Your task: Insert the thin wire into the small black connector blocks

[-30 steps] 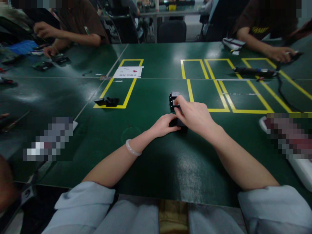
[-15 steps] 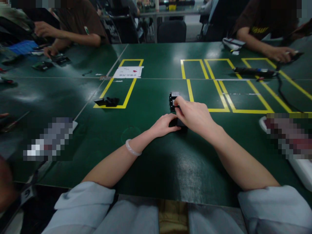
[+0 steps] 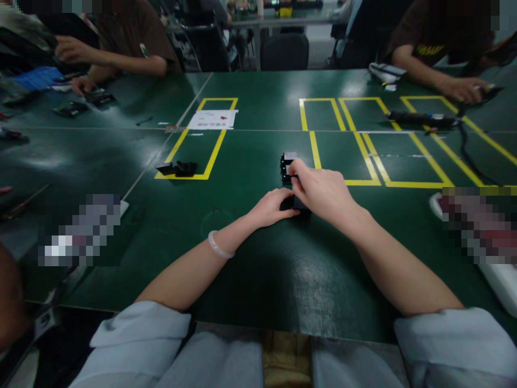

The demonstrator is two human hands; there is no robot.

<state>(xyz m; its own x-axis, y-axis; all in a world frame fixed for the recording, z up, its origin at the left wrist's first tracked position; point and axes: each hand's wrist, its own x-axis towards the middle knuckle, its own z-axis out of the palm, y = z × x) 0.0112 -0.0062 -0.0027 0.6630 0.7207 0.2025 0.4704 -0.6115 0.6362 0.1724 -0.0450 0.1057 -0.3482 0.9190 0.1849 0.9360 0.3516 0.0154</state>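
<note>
A black plastic device (image 3: 284,161) with pale grey patches lies on the green table (image 3: 250,280) in front of me; its middle is hidden by my fingers. My left hand (image 3: 271,207) grips its dark near end, thumb on the close side and fingers beyond. Over the device, my right hand (image 3: 325,191) is closed, with thumb and forefinger pinched at its upper surface. Whether something small sits in that pinch cannot be made out.
Yellow tape outlines (image 3: 339,182) mark the table. A black part (image 3: 180,169) lies at the left outline, near a white paper label (image 3: 214,119). A black tool with a cable (image 3: 424,118) lies right. Co-workers' hands (image 3: 464,90) are across the table.
</note>
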